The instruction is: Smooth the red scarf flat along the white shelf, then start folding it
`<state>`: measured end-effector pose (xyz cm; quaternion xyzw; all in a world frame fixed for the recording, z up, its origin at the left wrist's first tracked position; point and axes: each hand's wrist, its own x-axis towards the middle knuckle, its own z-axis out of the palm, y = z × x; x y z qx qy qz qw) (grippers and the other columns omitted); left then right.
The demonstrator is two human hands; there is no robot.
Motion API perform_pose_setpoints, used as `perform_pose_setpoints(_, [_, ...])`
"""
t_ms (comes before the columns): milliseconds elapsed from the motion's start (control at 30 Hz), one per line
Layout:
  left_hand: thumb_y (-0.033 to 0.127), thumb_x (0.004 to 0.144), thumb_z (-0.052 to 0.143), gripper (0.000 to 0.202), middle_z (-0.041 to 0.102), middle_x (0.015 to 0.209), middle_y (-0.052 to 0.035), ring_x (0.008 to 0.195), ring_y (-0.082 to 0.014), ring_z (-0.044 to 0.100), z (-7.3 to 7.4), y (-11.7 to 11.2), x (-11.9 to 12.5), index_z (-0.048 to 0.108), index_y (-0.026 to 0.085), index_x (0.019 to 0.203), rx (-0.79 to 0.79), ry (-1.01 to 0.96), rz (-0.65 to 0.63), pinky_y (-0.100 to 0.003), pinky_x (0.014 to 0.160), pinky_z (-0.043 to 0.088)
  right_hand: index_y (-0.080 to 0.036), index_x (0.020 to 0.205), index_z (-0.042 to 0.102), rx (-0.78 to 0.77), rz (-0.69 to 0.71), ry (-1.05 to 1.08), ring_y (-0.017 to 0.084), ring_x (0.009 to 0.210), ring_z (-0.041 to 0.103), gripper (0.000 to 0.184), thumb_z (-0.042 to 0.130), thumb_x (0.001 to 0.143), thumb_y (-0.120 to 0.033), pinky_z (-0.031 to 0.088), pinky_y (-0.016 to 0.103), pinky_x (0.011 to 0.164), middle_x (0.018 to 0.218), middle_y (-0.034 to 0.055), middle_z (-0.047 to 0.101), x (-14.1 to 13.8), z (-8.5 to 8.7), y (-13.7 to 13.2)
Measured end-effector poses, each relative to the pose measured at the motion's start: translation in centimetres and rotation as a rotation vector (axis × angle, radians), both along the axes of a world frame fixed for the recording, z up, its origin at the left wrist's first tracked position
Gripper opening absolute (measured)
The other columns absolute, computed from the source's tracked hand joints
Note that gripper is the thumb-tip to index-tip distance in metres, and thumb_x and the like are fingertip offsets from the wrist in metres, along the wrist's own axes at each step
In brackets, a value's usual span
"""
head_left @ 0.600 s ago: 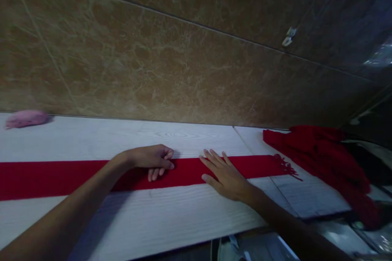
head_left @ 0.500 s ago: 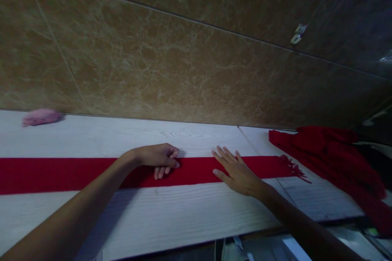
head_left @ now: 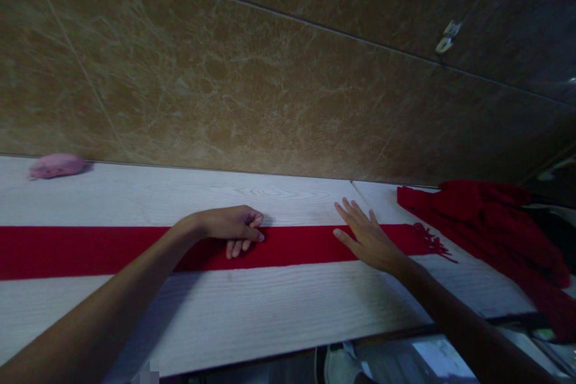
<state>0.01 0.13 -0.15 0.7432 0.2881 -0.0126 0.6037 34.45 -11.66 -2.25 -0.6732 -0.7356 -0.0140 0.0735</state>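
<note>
A long red scarf lies flat in a straight strip across the white wood-grain table, its fringe loose at the right end. My left hand rests on the middle of the strip, turned on its side with the fingers curled in; no cloth shows bunched in it. Farther right, my right hand is spread palm down over the scarf, fingertips reaching past its far edge onto the table. Whether that palm presses on the cloth is hard to tell.
A heap of red cloth sits at the table's right end and hangs over the front edge. A small pink bundle lies at the back left against the brown marbled tile wall. The white tabletop ends along the bottom.
My right hand has slid to the right along the scarf, away from my left hand, fingers still spread. The left hand keeps its place and curled shape.
</note>
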Motion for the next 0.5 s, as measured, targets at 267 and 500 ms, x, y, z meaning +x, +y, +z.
perform_pose_setpoints(267, [0.058,0.075,0.07,0.047,0.061,0.052,0.0072,0.039,-0.0119,0.057,0.5,-0.3,0.1,0.038,0.024,0.077,0.012,0.041,0.019,-0.019,0.035,0.037,-0.024,0.159,0.029,-0.064,-0.1,0.027,0.032,0.154,0.013,0.069,0.031,0.102,-0.061,0.013,0.067,0.119,0.166,0.0123,0.02,1.3,-0.8,-0.1])
perform_pose_setpoints(500, [0.059,0.071,0.07,0.049,0.062,0.053,0.0066,0.038,-0.0127,0.057,-0.1,-0.2,0.2,0.036,0.025,0.079,-0.004,0.063,0.045,-0.02,0.035,0.041,-0.025,0.16,0.025,-0.124,-0.115,0.037,0.029,0.155,0.007,0.069,0.031,0.102,-0.061,0.01,0.063,0.121,0.168,0.0102,0.014,1.7,-0.5,-0.2])
